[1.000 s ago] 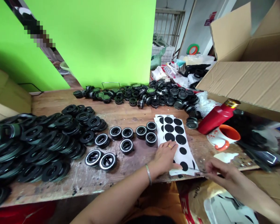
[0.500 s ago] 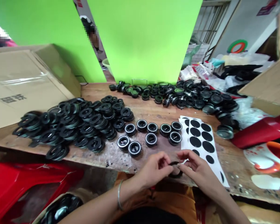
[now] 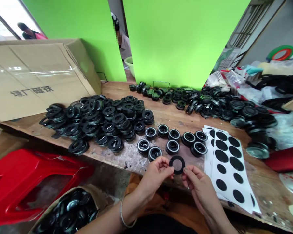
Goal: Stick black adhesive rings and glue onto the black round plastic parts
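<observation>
A thin flat black ring (image 3: pixel 182 162) is held up at the table's front edge, between both hands. My left hand (image 3: pixel 155 175) pinches its left side between thumb and fingers. Opposite it, the fingertips of my right hand (image 3: pixel 201 185) are closed on the ring's right side. Just beyond the hands stand several round black parts with pale rings on top, such as this black part (image 3: pixel 172 148). Right of them lie white sheets (image 3: pixel 230 175) bearing black round stickers of different sizes.
A big pile of black rings (image 3: pixel 109 126) covers the table's left side, before a cardboard box (image 3: pixel 41 81). More black round parts (image 3: pixel 205 104) line the back by a green panel (image 3: pixel 180 42). A red stool (image 3: pixel 21 182) and a filled carton (image 3: pixel 73 208) stand below left.
The view has swung left. Both hands have turned the black ring from nearly edge-on to facing the camera, and it is still held on both sides.
</observation>
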Tool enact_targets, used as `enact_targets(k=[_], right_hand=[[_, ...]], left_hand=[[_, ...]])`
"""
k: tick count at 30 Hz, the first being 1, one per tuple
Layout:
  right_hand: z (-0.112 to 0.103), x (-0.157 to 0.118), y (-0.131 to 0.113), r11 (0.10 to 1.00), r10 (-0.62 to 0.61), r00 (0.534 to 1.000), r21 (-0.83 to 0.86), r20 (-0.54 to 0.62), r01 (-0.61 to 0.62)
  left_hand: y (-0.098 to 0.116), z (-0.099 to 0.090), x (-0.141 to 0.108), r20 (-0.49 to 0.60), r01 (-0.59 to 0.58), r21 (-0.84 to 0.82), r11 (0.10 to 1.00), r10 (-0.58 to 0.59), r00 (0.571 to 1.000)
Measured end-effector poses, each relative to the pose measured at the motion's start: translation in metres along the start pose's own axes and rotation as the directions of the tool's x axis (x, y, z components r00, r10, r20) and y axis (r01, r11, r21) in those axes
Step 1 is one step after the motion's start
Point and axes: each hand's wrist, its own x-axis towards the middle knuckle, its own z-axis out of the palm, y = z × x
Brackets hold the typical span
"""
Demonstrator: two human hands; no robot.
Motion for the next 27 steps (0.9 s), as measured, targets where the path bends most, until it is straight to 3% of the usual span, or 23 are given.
enact_targets(k=[2,3,5,7,9,12,14,19,24,27], right_hand=[[0.001,0.000,-0.003,0.998,-0.045,0.997,0.035,-0.062,0.047],[0.000,0.000,-0.006,0.995,-0.075,0.992,0.052,-0.098,0.080],[-0.004,0.002,-0.012,0.987,-0.129,0.981,0.076,-0.144,0.141],[-0.013,0.005,-0.018,0.982,-0.151,0.977,0.091,-0.152,0.166],[-0.024,0.008,-0.022,0.984,-0.135,0.980,0.099,-0.147,0.150],[-0.041,0.011,-0.023,0.988,-0.076,0.988,0.121,-0.137,0.093],[-0.050,0.011,-0.020,0.989,-0.041,0.991,0.139,-0.131,0.059],[-0.059,0.008,-0.017,0.989,-0.003,0.995,0.146,-0.099,0.017],[-0.063,0.009,-0.014,0.996,0.037,0.997,0.087,-0.067,-0.031],[-0.065,0.009,-0.008,0.995,0.091,0.996,0.045,-0.011,-0.090]], left_hand=[[0.001,-0.005,-0.004,0.019,-0.094,0.207,0.974,0.092,0.996],[0.003,-0.009,-0.005,0.019,-0.169,0.358,0.918,0.173,0.985],[0.009,-0.019,-0.007,0.023,-0.287,0.675,0.680,0.370,0.929],[0.016,-0.031,-0.005,0.054,-0.276,0.879,0.389,0.494,0.868],[0.021,-0.041,0.000,0.084,-0.206,0.959,0.193,0.503,0.860],[0.019,-0.046,0.008,0.126,-0.195,0.975,0.103,0.467,0.875],[0.011,-0.038,0.009,0.150,-0.240,0.959,0.150,0.450,0.880],[-0.016,0.002,0.004,0.095,-0.256,0.872,0.417,0.369,0.925],[-0.021,0.012,0.015,-0.080,-0.135,0.641,0.755,0.241,0.967],[-0.022,0.009,0.027,-0.106,0.020,0.347,0.938,0.018,0.994]])
